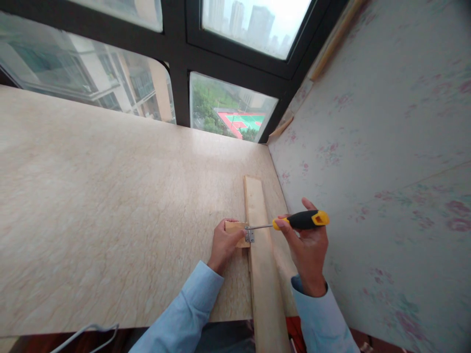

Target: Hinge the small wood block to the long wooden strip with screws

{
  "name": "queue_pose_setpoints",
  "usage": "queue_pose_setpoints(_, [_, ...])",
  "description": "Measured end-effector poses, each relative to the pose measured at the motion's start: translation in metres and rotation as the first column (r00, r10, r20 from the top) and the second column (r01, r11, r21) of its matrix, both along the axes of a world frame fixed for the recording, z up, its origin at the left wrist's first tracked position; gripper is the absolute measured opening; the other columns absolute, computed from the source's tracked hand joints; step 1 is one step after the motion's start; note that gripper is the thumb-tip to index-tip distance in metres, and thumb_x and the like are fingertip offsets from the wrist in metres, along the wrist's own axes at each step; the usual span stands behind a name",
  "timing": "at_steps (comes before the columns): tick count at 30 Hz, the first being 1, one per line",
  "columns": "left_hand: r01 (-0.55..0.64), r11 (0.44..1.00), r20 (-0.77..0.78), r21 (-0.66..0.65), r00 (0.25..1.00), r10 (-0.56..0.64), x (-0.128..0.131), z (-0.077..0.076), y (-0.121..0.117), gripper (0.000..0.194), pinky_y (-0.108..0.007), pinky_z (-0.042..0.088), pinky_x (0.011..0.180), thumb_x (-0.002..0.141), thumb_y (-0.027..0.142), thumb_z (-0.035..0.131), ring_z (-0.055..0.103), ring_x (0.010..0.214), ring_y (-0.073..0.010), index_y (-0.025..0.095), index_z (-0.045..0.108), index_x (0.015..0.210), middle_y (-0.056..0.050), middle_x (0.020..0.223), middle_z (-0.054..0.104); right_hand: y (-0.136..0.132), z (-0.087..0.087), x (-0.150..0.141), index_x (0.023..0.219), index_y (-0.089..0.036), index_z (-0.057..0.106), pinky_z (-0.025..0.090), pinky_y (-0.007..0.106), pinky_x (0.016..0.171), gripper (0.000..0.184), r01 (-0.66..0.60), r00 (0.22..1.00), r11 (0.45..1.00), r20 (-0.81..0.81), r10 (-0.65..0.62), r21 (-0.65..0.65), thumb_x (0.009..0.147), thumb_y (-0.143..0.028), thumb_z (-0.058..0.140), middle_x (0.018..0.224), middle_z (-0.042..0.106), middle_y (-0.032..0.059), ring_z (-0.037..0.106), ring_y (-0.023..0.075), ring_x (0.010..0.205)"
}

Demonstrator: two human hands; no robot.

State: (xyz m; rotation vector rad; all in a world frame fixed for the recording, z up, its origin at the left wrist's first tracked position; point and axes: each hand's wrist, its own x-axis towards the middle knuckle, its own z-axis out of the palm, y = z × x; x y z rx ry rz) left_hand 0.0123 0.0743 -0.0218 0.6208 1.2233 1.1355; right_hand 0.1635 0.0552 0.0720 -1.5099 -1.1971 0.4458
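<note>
A yellow and black screwdriver (pixel 302 220) is held in my right hand (pixel 309 245), its thin shaft pointing left. The tip meets a small metal hinge (pixel 249 236) near its upper edge; whether a screw sits under it is too small to tell. The hinge spans a long wooden plank (pixel 263 274) and a small wooden block (pixel 235 227) on the plank's left side. My left hand (pixel 225 245) grips that block, with the thumb close to the hinge. The plank lies lengthwise and sticks out past the near edge of the stone-patterned ledge.
The marbled ledge (pixel 110 211) stretches to the left. A wall with floral paper (pixel 386 196) rises close on the right. Dark-framed windows (pixel 235 54) stand at the back. A white cable (pixel 88 333) hangs at the lower left edge.
</note>
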Motion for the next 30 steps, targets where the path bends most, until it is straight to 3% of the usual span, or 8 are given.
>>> queue_pose_setpoints(4, [-0.005, 1.0, -0.003, -0.003, 1.0, 0.005, -0.001, 0.0, 0.001, 0.04, -0.025, 0.051, 0.054, 0.054, 0.019, 0.08, 0.063, 0.063, -0.016, 0.012, 0.062, 0.088, -0.004, 0.075, 0.067, -0.001, 0.004, 0.004, 0.137, -0.018, 0.045, 0.057, 0.042, 0.086, 0.081, 0.006, 0.99, 0.996, -0.143, 0.006, 0.084, 0.069, -0.04, 0.085, 0.083, 0.074, 0.0024, 0.072, 0.0212, 0.081])
queue_pose_setpoints(8, [0.011, 1.0, -0.004, -0.02, 1.0, -0.011, -0.002, 0.004, 0.002, 0.041, -0.026, 0.052, 0.056, 0.054, 0.021, 0.081, 0.063, 0.064, -0.0163, 0.011, 0.062, 0.089, -0.005, 0.077, 0.068, -0.001, 0.004, 0.012, 0.132, -0.018, 0.046, 0.055, 0.04, 0.082, 0.077, 0.024, 0.982, 0.996, -0.187, -0.007, 0.087, 0.069, -0.042, 0.083, 0.082, 0.071, 0.0015, 0.07, 0.0195, 0.076])
queue_pose_setpoints(13, [0.029, 0.997, 0.002, -0.075, 1.0, -0.029, -0.004, 0.011, 0.006, 0.041, -0.024, 0.05, 0.052, 0.054, 0.025, 0.084, 0.062, 0.061, -0.0151, 0.012, 0.062, 0.085, -0.003, 0.073, 0.066, -0.005, -0.005, 0.03, 0.131, -0.02, 0.044, 0.052, 0.033, 0.075, 0.075, 0.156, 0.977, 0.984, -0.158, -0.141, 0.087, 0.071, -0.049, 0.079, 0.084, 0.061, -0.0015, 0.061, 0.0156, 0.073])
queue_pose_setpoints(16, [0.036, 0.996, -0.027, -0.082, 0.999, -0.038, -0.002, 0.01, 0.009, 0.042, -0.023, 0.048, 0.05, 0.053, 0.026, 0.086, 0.062, 0.06, -0.0148, 0.012, 0.063, 0.084, -0.003, 0.071, 0.066, -0.01, -0.009, 0.044, 0.115, -0.021, 0.052, 0.047, 0.028, 0.064, 0.057, 0.185, 0.98, 0.982, -0.08, -0.182, 0.034, 0.074, -0.054, 0.075, 0.081, 0.054, -0.0028, 0.055, 0.0144, 0.068])
queue_pose_setpoints(19, [0.023, 0.998, -0.052, -0.064, 0.998, -0.027, 0.0, 0.008, 0.011, 0.044, -0.024, 0.048, 0.05, 0.052, 0.028, 0.087, 0.062, 0.059, -0.0155, 0.013, 0.062, 0.085, -0.003, 0.071, 0.066, -0.015, -0.009, 0.054, 0.101, -0.021, 0.056, 0.044, 0.027, 0.059, 0.046, 0.126, 0.992, 0.991, 0.031, -0.124, -0.042, 0.077, -0.057, 0.07, 0.077, 0.051, -0.003, 0.052, 0.0149, 0.065])
queue_pose_setpoints(25, [-0.006, 0.998, -0.054, -0.056, 0.999, 0.003, 0.003, 0.008, 0.01, 0.042, -0.025, 0.049, 0.05, 0.051, 0.026, 0.086, 0.062, 0.058, -0.0162, 0.013, 0.062, 0.082, -0.003, 0.069, 0.066, -0.014, -0.012, 0.061, 0.12, -0.018, 0.058, 0.045, 0.03, 0.065, 0.056, 0.012, 0.977, 0.984, 0.213, 0.026, -0.177, 0.082, -0.058, 0.065, 0.082, 0.058, 0.0004, 0.054, 0.0181, 0.072])
queue_pose_setpoints(30, [-0.014, 0.999, -0.055, -0.051, 0.998, 0.011, 0.004, 0.007, 0.01, 0.044, -0.026, 0.05, 0.05, 0.05, 0.028, 0.086, 0.063, 0.059, -0.0174, 0.012, 0.062, 0.083, -0.004, 0.07, 0.067, -0.001, -0.032, 0.072, 0.129, -0.015, 0.056, 0.048, 0.033, 0.069, 0.066, -0.012, 0.959, 0.953, 0.268, 0.097, -0.302, 0.081, -0.06, 0.063, 0.095, 0.067, 0.0072, 0.061, 0.021, 0.076])
